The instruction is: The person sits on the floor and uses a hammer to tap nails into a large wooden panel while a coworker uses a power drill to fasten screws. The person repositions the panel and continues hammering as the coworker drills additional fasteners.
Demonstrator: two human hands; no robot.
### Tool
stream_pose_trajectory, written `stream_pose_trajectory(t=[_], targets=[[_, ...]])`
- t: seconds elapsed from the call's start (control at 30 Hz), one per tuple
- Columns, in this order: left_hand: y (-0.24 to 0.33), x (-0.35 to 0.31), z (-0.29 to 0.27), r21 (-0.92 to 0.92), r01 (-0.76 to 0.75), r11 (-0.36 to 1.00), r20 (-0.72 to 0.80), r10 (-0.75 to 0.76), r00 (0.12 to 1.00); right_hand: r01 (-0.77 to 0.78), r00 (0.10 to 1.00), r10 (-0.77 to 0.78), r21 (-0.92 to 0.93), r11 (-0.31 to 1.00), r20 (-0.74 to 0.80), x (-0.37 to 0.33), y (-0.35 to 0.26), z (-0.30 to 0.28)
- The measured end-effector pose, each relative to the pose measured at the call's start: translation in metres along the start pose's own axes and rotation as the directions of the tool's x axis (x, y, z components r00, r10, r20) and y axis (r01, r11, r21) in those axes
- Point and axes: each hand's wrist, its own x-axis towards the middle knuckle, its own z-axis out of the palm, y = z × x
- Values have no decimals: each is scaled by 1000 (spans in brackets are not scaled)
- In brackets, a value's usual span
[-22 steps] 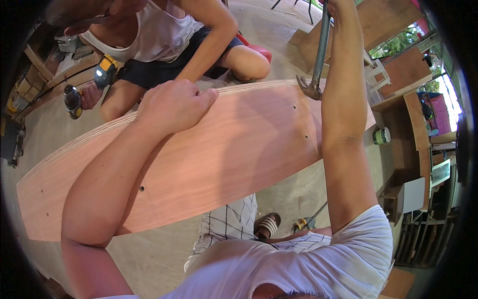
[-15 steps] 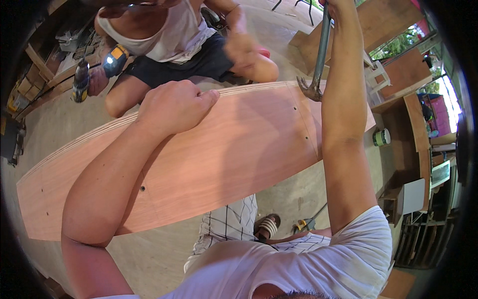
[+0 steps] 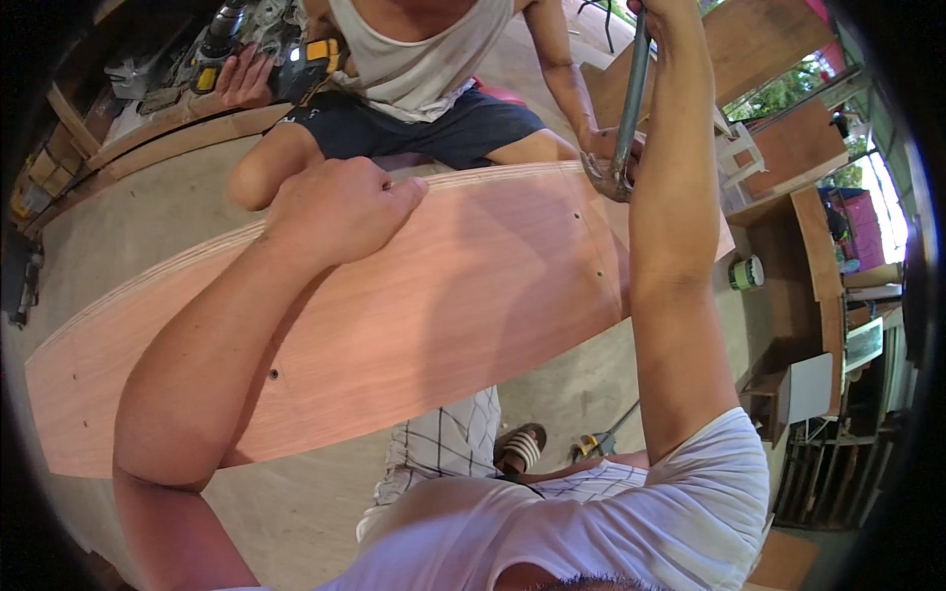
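"Left hand [image 3: 335,212] first: how is its grip?"

"Curled, knuckles up, on the far edge of the wooden panel [image 3: 493,286], thumb drawn in beside the fingers. Its fingertips are hidden, so I can't tell whether it clasps the edge."

"And the right hand [image 3: 662,18]?"

"Closed around the upper end of a claw-headed tool [image 3: 632,98], partly cut off by the top of the view. The handle slopes down, with the claw over the panel's far edge; I can't tell whether they touch."

"Where does the panel lie?"

"Broadside between the wearer and a co-worker [image 3: 424,64], tapering toward its left end. It has a layered edge and small dark holes. What bears it is out of sight."

"What's the co-worker doing?"

"Sitting across the panel in a pale sleeveless top and dark shorts [image 3: 414,128]. One hand has a power drill [image 3: 223,34] with its lamp lit; the other is just behind the claw, partly hidden by it."

"Further out?"

"On the near side, a striped sandal [image 3: 519,448] is beside a yellow-and-black tool [image 3: 591,448] on the floor [image 3: 552,399]. To the right are a can [image 3: 746,273] with a green label and a small white stool [image 3: 739,156]."
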Motion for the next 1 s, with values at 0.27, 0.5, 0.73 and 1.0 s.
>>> stream_pose_trajectory(t=[0.27,0.5,0.73,1.0], targets=[[4,-4,-8,3,13,1000,63,-13,998,-17,1000,17,0,1000,5,1,0,-1],[6,-5,-6,-4,35,999,22,-35,999,-53,998,52,12,999,44,1,0,-2],[9,-5,-5,40,33,999,10,-33,999,83,997,-82,-6,997,11,7,9,-3],[6,-6,-4,6,6,1000,-34,-6,999,71,997,-73,85,994,25,19,20,1]])
